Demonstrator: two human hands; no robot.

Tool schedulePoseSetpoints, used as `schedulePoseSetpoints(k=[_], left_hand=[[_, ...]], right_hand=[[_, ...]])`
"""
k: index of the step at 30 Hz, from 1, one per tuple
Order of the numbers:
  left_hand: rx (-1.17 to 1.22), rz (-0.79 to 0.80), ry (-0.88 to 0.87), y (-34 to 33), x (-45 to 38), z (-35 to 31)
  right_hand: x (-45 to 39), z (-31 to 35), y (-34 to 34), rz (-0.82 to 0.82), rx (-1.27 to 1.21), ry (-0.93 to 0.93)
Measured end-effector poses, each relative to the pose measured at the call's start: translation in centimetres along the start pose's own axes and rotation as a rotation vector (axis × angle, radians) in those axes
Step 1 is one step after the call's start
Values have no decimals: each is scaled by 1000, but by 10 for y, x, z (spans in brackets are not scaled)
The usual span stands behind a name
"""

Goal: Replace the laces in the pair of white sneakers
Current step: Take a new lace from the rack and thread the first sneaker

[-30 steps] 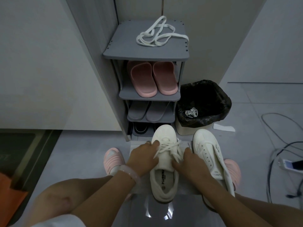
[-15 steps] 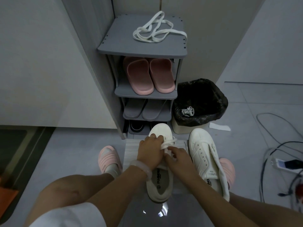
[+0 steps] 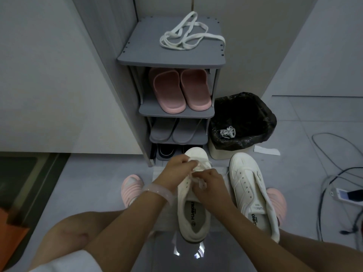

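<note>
Both hands pinch the lace [image 3: 198,174] over the sneaker [image 3: 193,205], left hand [image 3: 177,166] at eleven o'clock, right hand [image 3: 210,180] nearer the tongue. The sneaker's long axis runs twelve to six, toe away from the person.

Dim, bluish light; glare on floor [image 3: 186,252]; wide-angle bending at edges

A grey shoe rack [image 3: 170,60] stands against the wall. On its second shelf sits a pair of pink slippers [image 3: 181,90], on the shelf below a pair of grey slippers [image 3: 175,130], and dark shoes [image 3: 167,151] at the bottom. Just beside the rack is a bin with a black bag [image 3: 253,118]. Cables [image 3: 334,173] lie on the floor [image 3: 294,134] at the right.
</note>
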State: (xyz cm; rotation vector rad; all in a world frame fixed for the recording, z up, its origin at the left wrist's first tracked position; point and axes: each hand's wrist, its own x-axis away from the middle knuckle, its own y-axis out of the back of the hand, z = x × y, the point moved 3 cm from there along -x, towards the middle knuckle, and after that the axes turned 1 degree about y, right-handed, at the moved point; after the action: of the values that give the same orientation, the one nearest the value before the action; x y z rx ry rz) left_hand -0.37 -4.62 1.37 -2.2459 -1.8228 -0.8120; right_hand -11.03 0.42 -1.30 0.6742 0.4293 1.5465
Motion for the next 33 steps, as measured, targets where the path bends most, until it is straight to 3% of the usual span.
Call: schedulePoseSetpoints(k=[7,9,12,14,16,18,21,23,24,26,29,30,33], left_hand=[[89,25,-135,15,20,-38],[-3,30,-168,17,22,-40],[-269,-65,-243,23,22,-40],[-203,-111,-255,26,22,-41],[12,-50,-249,25,24,-46],[125,128,-301,20,29,-56],[-140,385,-438,14,36,-59],[-406,421,-504,9,33,-49],[-448,402,-474,7,30,-43],[-377,366,-370,4,25,-36],[-201,363,-233,7,17,-36],[-267,361,-242,11,14,-36],[-764,381,-343,16,13,-29]], right_hand=[[-4,10,1,37,160,103],[-2,15,3,33,-104,32],[-4,15,12,-162,-605,-152],[-7,12,20,-238,-785,-315],[-10,12,25,-133,-722,-384],[-6,16,21,128,-506,-284],[2,31,10,348,-264,-69],[-2,37,9,298,-184,-27],[-6,40,14,213,-27,18],[-11,42,28,19,144,157],[-7,41,40,44,57,286],[-7,39,42,75,28,284],[-10,38,54,115,-94,209]])
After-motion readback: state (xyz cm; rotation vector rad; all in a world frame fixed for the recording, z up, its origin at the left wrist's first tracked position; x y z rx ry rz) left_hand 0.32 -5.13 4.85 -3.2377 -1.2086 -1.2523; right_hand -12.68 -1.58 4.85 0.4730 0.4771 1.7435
